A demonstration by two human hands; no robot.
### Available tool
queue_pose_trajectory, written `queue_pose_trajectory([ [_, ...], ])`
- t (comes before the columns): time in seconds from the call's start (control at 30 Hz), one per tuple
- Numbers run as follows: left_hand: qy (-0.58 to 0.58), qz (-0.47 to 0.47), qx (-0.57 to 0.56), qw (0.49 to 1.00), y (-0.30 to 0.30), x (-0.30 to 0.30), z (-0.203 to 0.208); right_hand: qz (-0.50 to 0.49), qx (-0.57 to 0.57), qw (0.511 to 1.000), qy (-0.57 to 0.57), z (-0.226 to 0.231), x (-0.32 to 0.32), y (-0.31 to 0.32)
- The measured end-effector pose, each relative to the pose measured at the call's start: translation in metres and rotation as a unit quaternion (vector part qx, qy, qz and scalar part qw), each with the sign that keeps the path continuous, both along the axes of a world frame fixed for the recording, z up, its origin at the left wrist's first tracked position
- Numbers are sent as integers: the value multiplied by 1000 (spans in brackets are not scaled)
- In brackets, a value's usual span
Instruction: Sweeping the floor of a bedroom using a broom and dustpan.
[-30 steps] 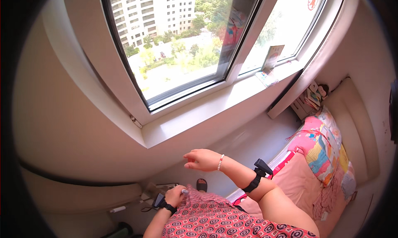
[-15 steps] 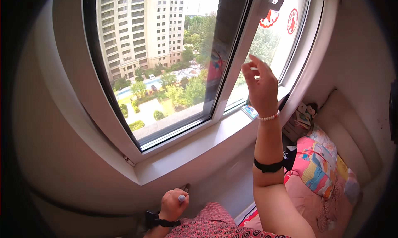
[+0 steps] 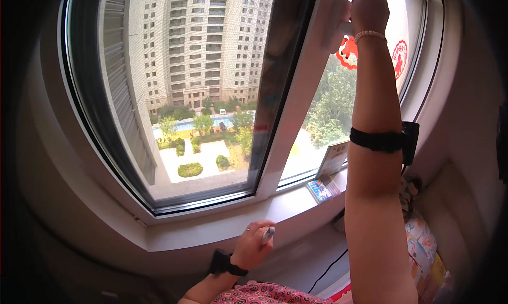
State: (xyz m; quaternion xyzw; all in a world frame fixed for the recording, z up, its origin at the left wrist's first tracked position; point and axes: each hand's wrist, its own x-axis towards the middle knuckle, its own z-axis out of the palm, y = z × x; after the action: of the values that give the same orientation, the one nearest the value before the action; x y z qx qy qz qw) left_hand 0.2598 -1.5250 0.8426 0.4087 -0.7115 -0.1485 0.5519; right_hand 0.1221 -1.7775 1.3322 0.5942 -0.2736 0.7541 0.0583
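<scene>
My right hand (image 3: 370, 11) is raised at the top, its fingers closed around the window handle (image 3: 345, 28) on the pale frame post (image 3: 299, 97). The hand covers most of the handle. A pearl bracelet circles that wrist, and a black strap wraps the forearm. Low in the middle, my left hand (image 3: 251, 249) is closed on a small white rounded object (image 3: 269, 234). Only its end shows, so its exact kind is unclear. That hand is just in front of the white windowsill (image 3: 206, 231). A black strap with a dark block sits on the left wrist.
On the sill stand a small colourful box (image 3: 320, 190) and an upright framed card (image 3: 333, 158). Red round stickers (image 3: 400, 57) are on the right pane. Patterned bedding (image 3: 420, 240) lies at lower right. A black cable (image 3: 330, 264) runs below the sill.
My right hand has risen from open air before the pane to the window handle and closed on it. My left hand has moved up and right, still holding the white object. The view has shifted.
</scene>
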Motion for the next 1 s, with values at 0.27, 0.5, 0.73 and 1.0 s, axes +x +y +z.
queue_pose_trajectory([
  [0.27,7,61,-11,998,-88,-24,-8,-237,-105,961,95,7,14,-20],
  [0.5,-66,94,-64,991,-147,-31,-5,-8,-46,996,72,2,15,13],
  [0.73,-52,131,-26,990,-181,-26,-9,-68,-10,996,60,7,34,-1],
  [1.0,-57,141,-37,988,-187,-20,-1,-107,-19,992,66,17,64,-43],
])
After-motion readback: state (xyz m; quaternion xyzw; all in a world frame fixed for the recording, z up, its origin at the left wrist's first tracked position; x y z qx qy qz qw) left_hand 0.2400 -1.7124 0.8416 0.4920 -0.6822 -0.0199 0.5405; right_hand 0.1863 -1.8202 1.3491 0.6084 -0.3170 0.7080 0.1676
